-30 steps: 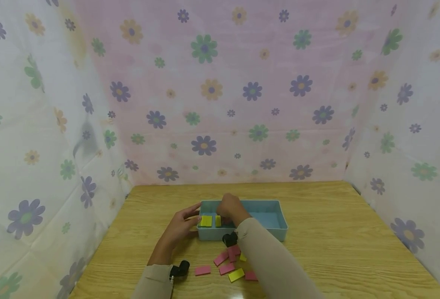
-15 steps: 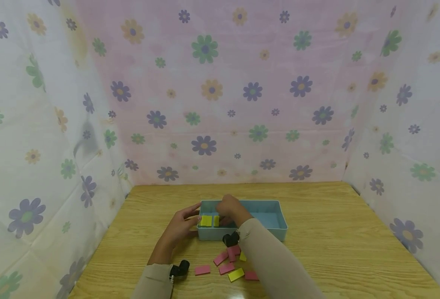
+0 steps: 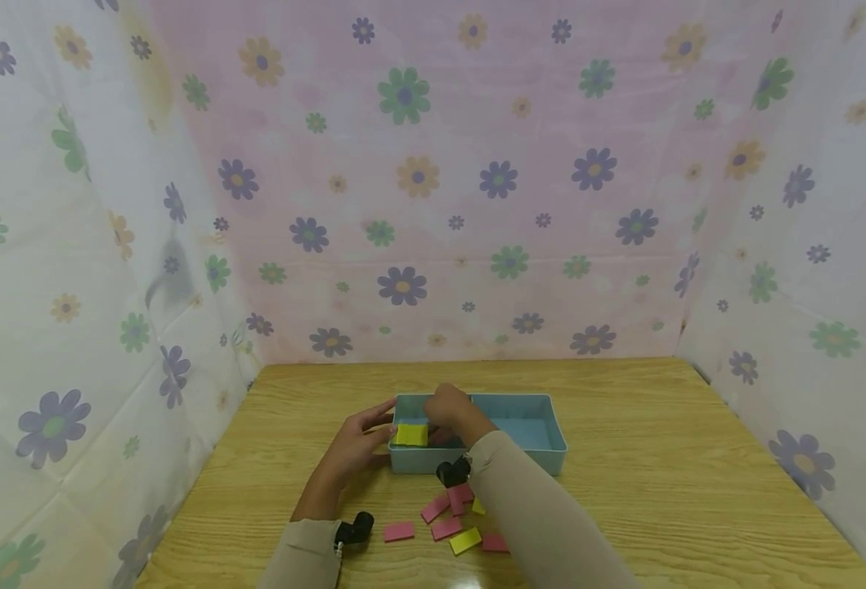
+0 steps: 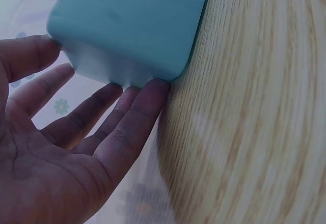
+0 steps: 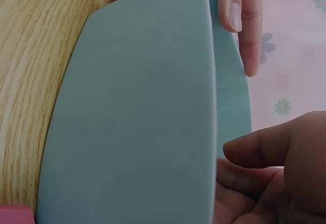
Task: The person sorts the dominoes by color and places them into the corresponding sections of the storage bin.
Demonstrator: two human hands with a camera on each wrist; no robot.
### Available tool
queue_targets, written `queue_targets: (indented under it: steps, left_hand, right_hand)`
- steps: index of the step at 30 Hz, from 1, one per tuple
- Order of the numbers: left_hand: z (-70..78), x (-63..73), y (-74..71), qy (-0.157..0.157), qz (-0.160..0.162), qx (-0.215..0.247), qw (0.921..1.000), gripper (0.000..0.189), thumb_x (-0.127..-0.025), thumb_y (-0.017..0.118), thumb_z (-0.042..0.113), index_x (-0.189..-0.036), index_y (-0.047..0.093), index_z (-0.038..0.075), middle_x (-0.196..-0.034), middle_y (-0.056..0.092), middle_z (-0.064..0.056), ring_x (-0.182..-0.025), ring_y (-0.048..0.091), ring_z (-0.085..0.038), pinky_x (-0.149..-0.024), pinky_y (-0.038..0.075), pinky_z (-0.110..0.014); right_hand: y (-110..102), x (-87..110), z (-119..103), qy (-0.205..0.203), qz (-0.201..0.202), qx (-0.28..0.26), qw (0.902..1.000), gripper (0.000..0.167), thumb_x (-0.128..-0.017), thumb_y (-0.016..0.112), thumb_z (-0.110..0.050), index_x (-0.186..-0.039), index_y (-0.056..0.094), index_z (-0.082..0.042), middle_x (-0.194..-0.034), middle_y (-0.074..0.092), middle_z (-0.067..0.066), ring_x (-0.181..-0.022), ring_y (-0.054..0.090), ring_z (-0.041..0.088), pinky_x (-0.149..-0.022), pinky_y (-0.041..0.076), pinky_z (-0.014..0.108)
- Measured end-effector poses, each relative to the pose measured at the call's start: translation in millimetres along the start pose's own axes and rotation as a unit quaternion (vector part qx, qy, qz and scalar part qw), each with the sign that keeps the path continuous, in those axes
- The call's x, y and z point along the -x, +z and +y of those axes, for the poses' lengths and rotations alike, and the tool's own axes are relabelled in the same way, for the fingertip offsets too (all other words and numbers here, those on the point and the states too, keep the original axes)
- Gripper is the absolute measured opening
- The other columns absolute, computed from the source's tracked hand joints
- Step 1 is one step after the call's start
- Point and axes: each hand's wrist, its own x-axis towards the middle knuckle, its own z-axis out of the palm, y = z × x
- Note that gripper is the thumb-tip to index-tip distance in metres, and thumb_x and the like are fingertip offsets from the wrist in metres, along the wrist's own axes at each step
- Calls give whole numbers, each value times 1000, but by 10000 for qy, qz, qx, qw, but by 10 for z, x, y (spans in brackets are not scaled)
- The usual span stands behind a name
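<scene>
Yellow flat rectangular tiles (image 3: 412, 435), grouped: inside the left end of the long, pale-blue, open-topped box (image 3: 418, 463), whose long axis runs left to right. Right hand (image 3: 458, 411): reaching into the box, just right of the group; we cannot tell its grip, the front wall hiding the fingertips. Left hand (image 3: 356, 442): fingers spread, touching the left end wall, also close to the group. Nearer us: loose pink rectangular tiles (image 3: 399, 532) and a yellow tile (image 3: 465, 541) on the wood-grain table (image 3: 661, 474); the beige right sleeve (image 3: 543, 515) overhangs some.

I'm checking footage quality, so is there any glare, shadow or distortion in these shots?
Head view: glare on the table at the bottom edge, shadow on the left-side cloth; left wrist: shaded fingers; right wrist: the box looks bowed, probably lens distortion.
</scene>
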Motion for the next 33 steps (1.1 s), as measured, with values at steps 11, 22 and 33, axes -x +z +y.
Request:
queue_targets:
  steps: [11, 22, 33]
  left_hand:
    - [-5, 38, 11, -13, -27, 10, 10000, 59, -107, 60, 20, -162, 39, 21, -159, 40, -26, -141, 46, -46, -95, 59, -54]
    - [-5, -10, 11, 21, -38, -57, 10000, 58, -107, 59, 18, -161, 39, 20, -159, 41, -25, -142, 46, -46, -94, 60, -53]
    - [16, -6, 14, -19, 13, -56, 10000, 57, -107, 57, 16, -161, 40, 19, -159, 41, -25, -142, 47, -46, -94, 59, -53]
  right_hand:
    - [-59, 62, 99, -612, 460, 592, 9953, 28, -101, 52, -11, -88, 71, 5, -80, 72, 14, -66, 74, 28, -63, 62, 42]
    - [-395, 473, 383, -1166, 411, -438, 9914, 19, -101, 66, -20, -111, 76, -8, -114, 73, 13, -89, 75, 26, -77, 64, 43]
    - [-631, 836, 743, -1701, 778, -710, 9798, 21, -103, 61, -13, -115, 75, -2, -112, 73, 18, -95, 73, 31, -77, 64, 36]
